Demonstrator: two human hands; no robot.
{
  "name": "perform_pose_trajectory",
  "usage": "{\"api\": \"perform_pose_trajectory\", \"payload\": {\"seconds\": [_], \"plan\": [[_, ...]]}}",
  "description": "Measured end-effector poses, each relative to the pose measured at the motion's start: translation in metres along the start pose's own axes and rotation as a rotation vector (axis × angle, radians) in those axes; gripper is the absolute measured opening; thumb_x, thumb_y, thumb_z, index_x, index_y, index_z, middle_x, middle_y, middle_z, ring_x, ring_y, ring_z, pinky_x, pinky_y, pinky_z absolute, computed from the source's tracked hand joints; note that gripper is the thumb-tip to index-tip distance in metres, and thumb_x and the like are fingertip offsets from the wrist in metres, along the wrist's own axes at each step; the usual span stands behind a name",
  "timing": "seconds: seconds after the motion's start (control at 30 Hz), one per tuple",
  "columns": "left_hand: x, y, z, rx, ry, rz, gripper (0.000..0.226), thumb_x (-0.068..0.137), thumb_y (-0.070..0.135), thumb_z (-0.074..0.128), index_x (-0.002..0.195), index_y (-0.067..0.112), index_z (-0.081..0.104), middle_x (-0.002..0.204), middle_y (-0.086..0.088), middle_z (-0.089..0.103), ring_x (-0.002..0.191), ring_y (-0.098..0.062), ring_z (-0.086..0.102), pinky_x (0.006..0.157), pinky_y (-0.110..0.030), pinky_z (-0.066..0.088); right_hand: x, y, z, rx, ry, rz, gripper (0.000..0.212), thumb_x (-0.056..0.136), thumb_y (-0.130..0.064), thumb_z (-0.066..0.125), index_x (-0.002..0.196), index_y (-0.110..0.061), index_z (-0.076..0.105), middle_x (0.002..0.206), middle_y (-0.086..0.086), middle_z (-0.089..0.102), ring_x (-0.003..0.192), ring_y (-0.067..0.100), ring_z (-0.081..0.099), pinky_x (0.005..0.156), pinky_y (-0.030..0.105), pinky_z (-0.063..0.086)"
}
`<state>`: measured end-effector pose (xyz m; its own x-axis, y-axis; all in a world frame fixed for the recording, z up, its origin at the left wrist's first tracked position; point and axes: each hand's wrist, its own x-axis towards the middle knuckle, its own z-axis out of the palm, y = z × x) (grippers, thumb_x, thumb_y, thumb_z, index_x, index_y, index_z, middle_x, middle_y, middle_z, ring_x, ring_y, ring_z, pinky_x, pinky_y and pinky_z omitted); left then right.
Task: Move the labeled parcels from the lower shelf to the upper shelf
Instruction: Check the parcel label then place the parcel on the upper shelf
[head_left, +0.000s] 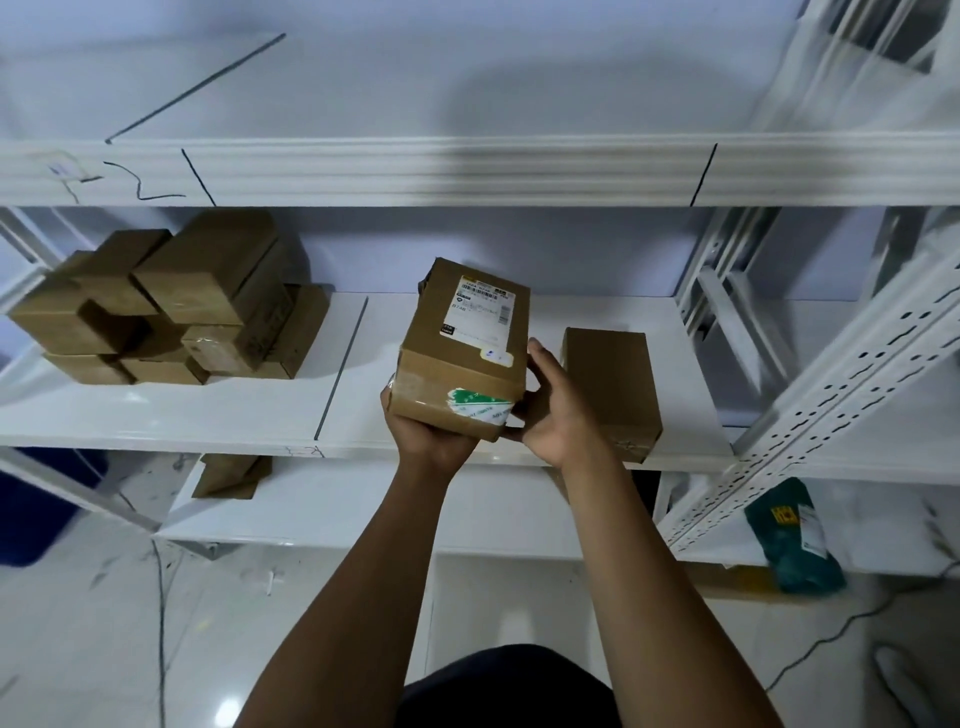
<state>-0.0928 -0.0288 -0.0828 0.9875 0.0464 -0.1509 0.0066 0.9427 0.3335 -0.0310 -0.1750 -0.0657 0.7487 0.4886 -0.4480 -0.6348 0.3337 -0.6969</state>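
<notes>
A brown cardboard parcel (462, 348) with a white shipping label and green-white tape is held in front of the middle shelf (156, 415), tilted with its far end up. My left hand (428, 434) grips its near bottom corner from below. My right hand (553, 408) holds its right side. A second brown parcel (610, 389) without a visible label lies on the middle shelf just right of my right hand. The upper shelf (467, 171) above is bare where it shows.
A stack of several brown boxes (171, 306) fills the left of the middle shelf. One flat box (231, 475) lies on the shelf below. A green packet (795, 535) rests at the lower right. White perforated uprights (810, 395) stand on the right.
</notes>
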Motion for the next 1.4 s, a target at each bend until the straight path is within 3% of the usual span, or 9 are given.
{"api": "perform_pose_trajectory", "payload": {"seconds": [0.27,0.37,0.47,0.57,0.63,0.73,0.83,1.2,1.4], "plan": [[-0.009,0.01,0.011,0.154,0.024,-0.017,0.074,0.099,0.063,0.037,0.159,0.02,0.045,0.169,-0.023,0.035,0.157,-0.047,0.027,0.122,-0.068,0.025,-0.006,0.001,0.009,0.031,0.041,-0.047,0.061,0.064,-0.058,0.088,0.118,-0.031,0.079,0.1,0.009,0.084,0.113,0.036,0.071,0.081,0.049,0.063],[-0.01,0.016,0.015,0.261,0.105,-0.029,0.077,0.099,0.072,0.035,0.156,0.022,0.05,0.162,-0.024,0.047,0.152,-0.049,0.038,0.122,-0.07,0.026,-0.008,0.0,0.006,0.07,0.055,-0.077,0.076,0.055,-0.063,0.089,0.124,-0.031,0.076,0.118,0.014,0.079,0.117,0.039,0.068,0.091,0.057,0.06],[-0.01,0.027,0.018,0.413,0.179,0.009,0.073,0.099,0.071,0.042,0.15,0.02,0.057,0.15,-0.02,0.063,0.141,-0.045,0.056,0.118,-0.066,0.04,-0.013,-0.005,-0.001,0.082,0.097,-0.113,0.063,0.074,-0.059,0.08,0.128,-0.028,0.072,0.123,0.016,0.075,0.12,0.042,0.066,0.099,0.061,0.055],[-0.01,0.041,0.024,0.6,0.216,0.064,0.07,0.1,0.064,0.052,0.154,0.019,0.05,0.148,-0.016,0.065,0.132,-0.041,0.065,0.11,-0.062,0.051,-0.017,-0.013,-0.008,0.011,0.159,-0.181,0.066,0.074,-0.049,0.081,0.133,-0.022,0.067,0.123,0.013,0.075,0.129,0.042,0.061,0.101,0.055,0.053],[-0.011,0.048,0.028,0.705,0.202,0.076,0.065,0.1,0.061,0.055,0.154,0.025,0.048,0.139,-0.009,0.068,0.125,-0.035,0.071,0.102,-0.056,0.059,-0.02,-0.019,-0.01,-0.014,0.15,-0.211,0.071,0.07,-0.044,0.083,0.136,-0.023,0.065,0.13,0.013,0.073,0.134,0.041,0.058,0.108,0.058,0.047],[-0.012,0.056,0.032,0.913,0.117,0.068,0.045,0.101,0.06,0.053,0.137,0.035,0.063,0.121,0.002,0.079,0.111,-0.023,0.078,0.086,-0.04,0.066,-0.02,-0.024,-0.018,-0.061,0.092,-0.254,0.066,0.074,-0.038,0.082,0.137,-0.029,0.066,0.13,0.01,0.075,0.131,0.036,0.062,0.117,0.062,0.037],[-0.015,0.062,0.037,1.082,0.049,0.059,0.054,0.098,0.063,0.055,0.138,0.028,0.066,0.13,-0.003,0.077,0.117,-0.023,0.075,0.096,-0.044,0.063,-0.02,-0.028,-0.022,-0.106,0.012,-0.304,0.066,0.075,-0.033,0.084,0.138,-0.033,0.063,0.131,0.01,0.075,0.131,0.035,0.062,0.119,0.064,0.034],[-0.022,0.055,0.044,1.059,0.067,0.08,0.056,0.096,0.053,0.058,0.141,0.021,0.066,0.131,-0.005,0.077,0.12,-0.023,0.073,0.101,-0.045,0.059,-0.042,-0.039,-0.011,-0.127,-0.042,-0.371,0.068,0.087,-0.014,0.071,0.15,-0.028,0.052,0.141,0.013,0.068,0.136,0.038,0.057,0.121,0.063,0.033],[-0.023,0.053,0.048,1.02,0.04,0.124,0.049,0.101,0.041,0.061,0.144,0.016,0.064,0.135,-0.007,0.075,0.123,-0.023,0.072,0.088,-0.034,0.064,-0.05,-0.039,-0.009,-0.037,-0.093,-0.423,0.071,0.085,-0.006,0.066,0.152,-0.024,0.051,0.145,0.015,0.065,0.133,0.039,0.061,0.104,0.051,0.054]]}}
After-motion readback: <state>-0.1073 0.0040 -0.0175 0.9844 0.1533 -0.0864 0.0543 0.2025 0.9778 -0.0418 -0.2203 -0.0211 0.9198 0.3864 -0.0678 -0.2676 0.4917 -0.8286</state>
